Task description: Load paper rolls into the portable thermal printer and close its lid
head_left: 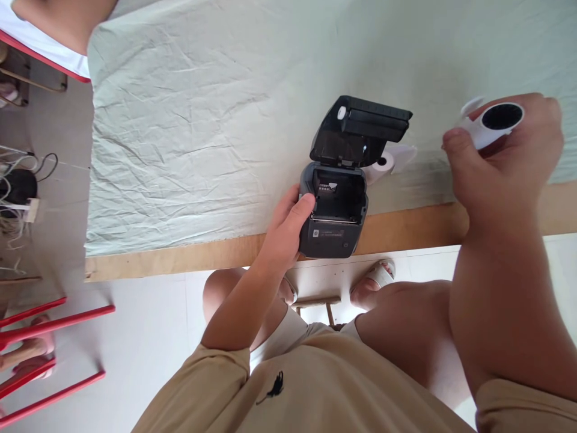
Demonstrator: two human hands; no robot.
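My left hand [288,225] grips the left side of a dark grey portable label printer [333,237], thumb on the rim of its bay. The printer's lid [349,135] is swung up, and the paper bay [340,195] shows no roll inside. Off to the right, my right hand [509,150] is closed around a white paper roll [484,135] with a broad black round end; a loose white flap sticks out by the thumb. Behind the printer, partly hidden by it, a smaller white paper roll [377,170] with a dark core lies on the cloth.
A pale green creased cloth [193,132] covers the table, whose wooden edge [406,225] runs in front of me. Another person's arm [67,21] reaches in at top left. Red stool legs [58,325] and tangled cables [18,192] are at the left.
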